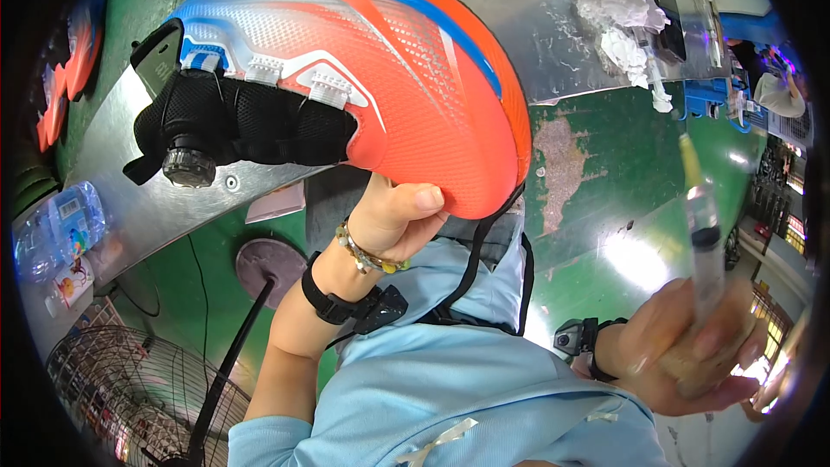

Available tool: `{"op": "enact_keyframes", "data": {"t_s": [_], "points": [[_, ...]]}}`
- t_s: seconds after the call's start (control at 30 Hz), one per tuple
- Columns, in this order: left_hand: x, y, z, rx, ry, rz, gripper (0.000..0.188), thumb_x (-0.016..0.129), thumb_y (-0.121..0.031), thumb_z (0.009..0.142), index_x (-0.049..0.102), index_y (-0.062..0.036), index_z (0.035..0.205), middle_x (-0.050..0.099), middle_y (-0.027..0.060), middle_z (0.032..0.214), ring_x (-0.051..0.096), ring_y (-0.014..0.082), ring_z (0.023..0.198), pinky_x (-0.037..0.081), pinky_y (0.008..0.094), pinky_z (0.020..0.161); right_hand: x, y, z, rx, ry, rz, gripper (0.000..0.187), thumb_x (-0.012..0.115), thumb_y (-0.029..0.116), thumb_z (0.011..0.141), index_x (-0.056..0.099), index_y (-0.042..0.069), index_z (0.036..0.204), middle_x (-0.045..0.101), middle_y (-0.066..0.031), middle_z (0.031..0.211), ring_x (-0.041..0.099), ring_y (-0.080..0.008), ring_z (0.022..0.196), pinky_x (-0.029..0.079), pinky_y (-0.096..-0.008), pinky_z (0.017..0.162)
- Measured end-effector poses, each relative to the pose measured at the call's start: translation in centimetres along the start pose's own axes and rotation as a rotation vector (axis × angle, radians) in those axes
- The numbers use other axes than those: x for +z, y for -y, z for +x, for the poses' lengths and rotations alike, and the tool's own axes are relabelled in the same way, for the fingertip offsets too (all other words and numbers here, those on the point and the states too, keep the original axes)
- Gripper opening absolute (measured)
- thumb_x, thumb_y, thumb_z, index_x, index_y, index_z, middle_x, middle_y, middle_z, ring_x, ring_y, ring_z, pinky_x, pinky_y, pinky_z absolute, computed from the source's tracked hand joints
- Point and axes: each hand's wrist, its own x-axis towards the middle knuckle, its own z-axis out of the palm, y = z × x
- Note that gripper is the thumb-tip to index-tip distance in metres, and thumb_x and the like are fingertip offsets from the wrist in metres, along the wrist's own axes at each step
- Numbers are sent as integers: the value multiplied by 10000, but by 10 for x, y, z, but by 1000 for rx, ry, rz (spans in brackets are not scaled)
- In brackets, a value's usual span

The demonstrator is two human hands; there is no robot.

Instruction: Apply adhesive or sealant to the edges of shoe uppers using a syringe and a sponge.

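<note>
My left hand [402, 219] grips a sports shoe [441, 95] by its toe, thumb on the upper and the other fingers mostly hidden beneath. The shoe is coral, white and blue, with a black mesh tongue and a dark round lacing dial [188, 163]; it is tilted on its side above a metal table. My right hand [692, 342], smeared by motion, is closed round a clear plastic syringe [707, 246]. The syringe points up, with a dark plunger seal and a yellowish tip [689, 160]. It is well apart from the shoe, to its right.
More coral shoes [73, 60] stand at the far left. The metal table [130, 216] has a plastic bottle [60, 229] at its left end. Crumpled white tissue [624, 52] and a black box [664, 17] lie at the far right. A wire-caged fan [130, 389] stands at lower left.
</note>
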Motion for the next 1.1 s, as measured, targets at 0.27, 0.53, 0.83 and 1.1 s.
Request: {"op": "enact_keyframes", "data": {"t_s": [0.27,0.53,0.83,1.1], "points": [[26,-54,12,33,-179,238,604,624,-302,776,348,-71,1260,408,120,1269,392,312,1176,366,470,956,-12,-21,36,-21,-189,-384,450,286,463,898,470,63,991,464,-166,801,476,-222,457,378,-249,341],[-60,-321,49,429,-345,367,520,620,-268,783,428,17,1174,468,158,1199,478,253,1108,526,189,729,-47,-42,54,-27,-245,-521,416,229,359,935,465,18,964,498,-143,836,494,-187,507,355,-234,401],[-174,-513,-16,886,-829,700,461,608,-21,723,476,-35,1165,507,65,1165,483,198,1091,410,277,929,-90,-107,80,-107,-110,-739,247,414,185,878,473,-18,1005,557,-127,867,550,-171,633,432,-244,551],[21,-361,78,424,-438,1012,403,502,-42,815,400,61,1191,526,173,1139,532,255,1038,433,306,878,-94,-127,94,-315,-46,-1078,200,526,104,769,511,-3,938,568,-156,860,564,-288,735,453,-334,673]]}}
